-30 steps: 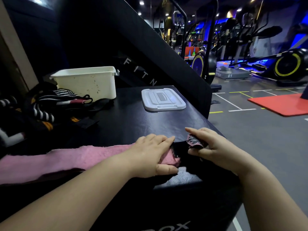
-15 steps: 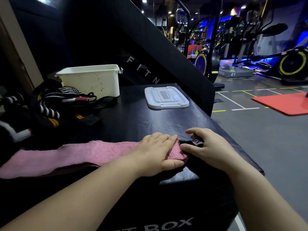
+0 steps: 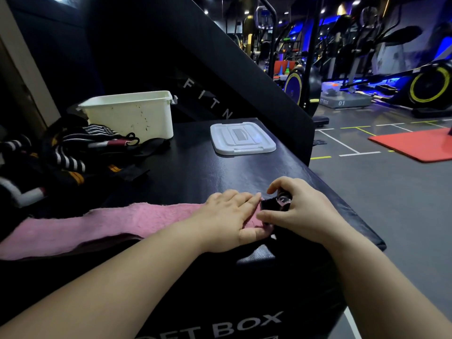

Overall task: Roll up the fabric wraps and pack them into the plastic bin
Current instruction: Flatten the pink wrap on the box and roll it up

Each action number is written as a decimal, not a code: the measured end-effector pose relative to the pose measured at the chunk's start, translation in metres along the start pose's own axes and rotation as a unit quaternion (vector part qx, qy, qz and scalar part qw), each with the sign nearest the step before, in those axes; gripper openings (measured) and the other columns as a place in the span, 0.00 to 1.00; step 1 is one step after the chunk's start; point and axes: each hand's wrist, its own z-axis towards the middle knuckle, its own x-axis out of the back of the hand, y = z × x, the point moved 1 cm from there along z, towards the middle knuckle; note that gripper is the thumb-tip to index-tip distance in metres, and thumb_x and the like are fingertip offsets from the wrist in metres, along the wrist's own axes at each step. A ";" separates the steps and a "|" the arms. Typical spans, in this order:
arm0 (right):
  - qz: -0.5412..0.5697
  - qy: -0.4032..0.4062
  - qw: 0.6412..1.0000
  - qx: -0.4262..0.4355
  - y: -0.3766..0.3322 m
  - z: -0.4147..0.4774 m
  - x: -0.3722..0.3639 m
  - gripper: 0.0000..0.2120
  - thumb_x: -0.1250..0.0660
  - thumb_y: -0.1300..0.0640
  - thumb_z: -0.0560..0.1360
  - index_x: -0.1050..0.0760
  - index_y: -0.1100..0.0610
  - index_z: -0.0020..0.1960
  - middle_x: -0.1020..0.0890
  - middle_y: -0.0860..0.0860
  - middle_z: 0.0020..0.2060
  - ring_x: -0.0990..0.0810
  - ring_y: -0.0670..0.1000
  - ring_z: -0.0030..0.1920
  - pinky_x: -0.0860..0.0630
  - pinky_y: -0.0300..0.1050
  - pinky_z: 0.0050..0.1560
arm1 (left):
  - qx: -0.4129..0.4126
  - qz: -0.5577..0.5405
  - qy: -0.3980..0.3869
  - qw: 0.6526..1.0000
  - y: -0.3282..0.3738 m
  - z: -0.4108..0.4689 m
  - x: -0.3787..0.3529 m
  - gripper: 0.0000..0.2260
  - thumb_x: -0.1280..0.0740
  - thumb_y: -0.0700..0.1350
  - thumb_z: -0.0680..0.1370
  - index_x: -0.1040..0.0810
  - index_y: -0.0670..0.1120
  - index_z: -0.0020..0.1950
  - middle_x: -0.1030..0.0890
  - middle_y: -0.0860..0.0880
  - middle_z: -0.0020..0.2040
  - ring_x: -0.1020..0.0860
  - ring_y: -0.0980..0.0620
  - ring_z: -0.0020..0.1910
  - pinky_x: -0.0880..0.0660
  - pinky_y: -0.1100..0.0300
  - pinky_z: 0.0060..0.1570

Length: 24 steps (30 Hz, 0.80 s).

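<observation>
On a black soft box [image 3: 220,177], I am pressing my flat left hand [image 3: 230,216] on the limp pink fabric wrap [image 3: 117,223] while my right hand [image 3: 302,214] is pinching its dark end, likely the best hold for rolling, with the white plastic bin [image 3: 129,116] sitting well behind.

A pink fabric wrap [image 3: 117,221] lies unrolled, fuzzy side up, as one long flat strip along the near edge of the black soft box [image 3: 220,177], its dark end piece curling up towards the box's near right corner. More wraps [image 3: 66,155], black with white, yellow and red stripes, lie tangled on the box's left side. Just behind them, at the far left, stands the cream plastic bin [image 3: 132,113], upright, open, its side speckled with dark marks.
</observation>
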 end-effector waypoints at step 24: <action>0.046 -0.023 0.998 0.031 0.004 0.005 -0.007 0.13 0.24 0.47 0.60 0.22 0.38 0.42 0.28 0.44 0.47 0.24 0.39 0.45 0.32 0.29 0.45 | 0.031 -0.035 -0.029 0.998 -0.025 -0.016 0.001 0.34 0.48 0.67 0.78 0.54 0.56 0.80 0.47 0.55 0.78 0.51 0.55 0.75 0.55 0.56 0.72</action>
